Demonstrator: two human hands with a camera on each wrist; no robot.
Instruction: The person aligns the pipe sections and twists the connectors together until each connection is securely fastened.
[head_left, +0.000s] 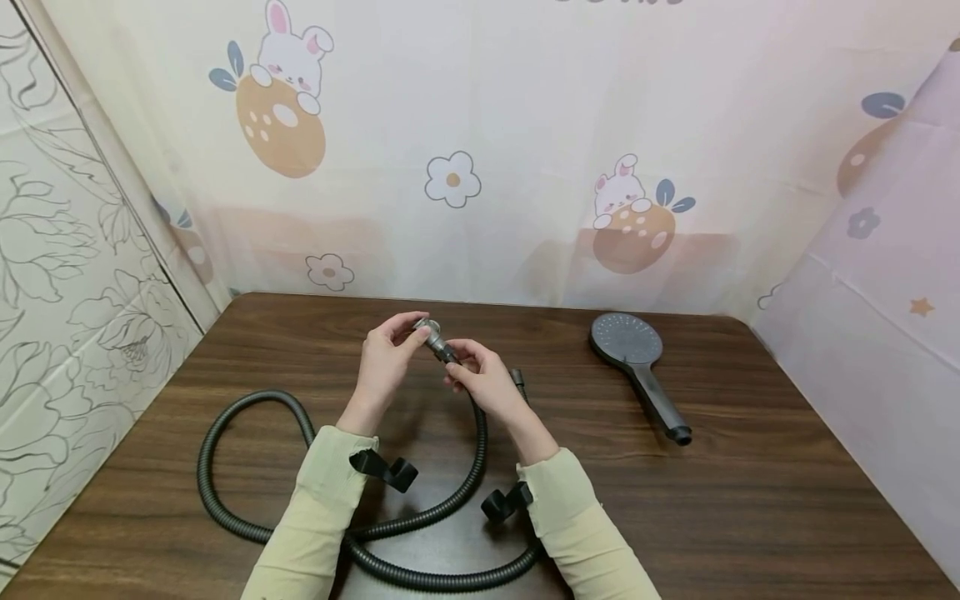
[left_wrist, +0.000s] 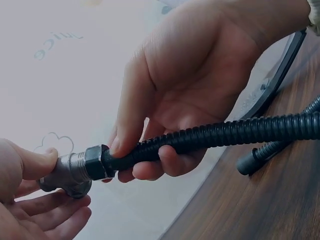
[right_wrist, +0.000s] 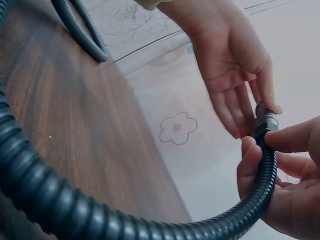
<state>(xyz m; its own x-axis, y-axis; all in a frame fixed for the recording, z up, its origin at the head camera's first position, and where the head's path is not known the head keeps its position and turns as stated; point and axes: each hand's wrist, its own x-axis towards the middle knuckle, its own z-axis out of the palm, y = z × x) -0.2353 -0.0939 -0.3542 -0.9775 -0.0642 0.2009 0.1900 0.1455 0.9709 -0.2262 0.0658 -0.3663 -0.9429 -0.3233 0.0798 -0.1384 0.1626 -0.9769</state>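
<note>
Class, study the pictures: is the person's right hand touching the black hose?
Touching. The left wrist view shows it plainly: the right hand grips the black hose, its curled fingers against the hose's surface.

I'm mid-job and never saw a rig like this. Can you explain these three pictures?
No robot here: a person is working bare-handed. The wide picture comes from a camera on the person's head, looking forward and down; the other two come from cameras worn on the left and right wrists. The left hand holds a silver metal fitting; the right hand holds the end of a black ribbed hose against it. Whether that joint is tight, I can't tell. The hose loops across a dark brown wood-grain table. Right of the hands lies a dark grey round-headed shower handset.
</note>
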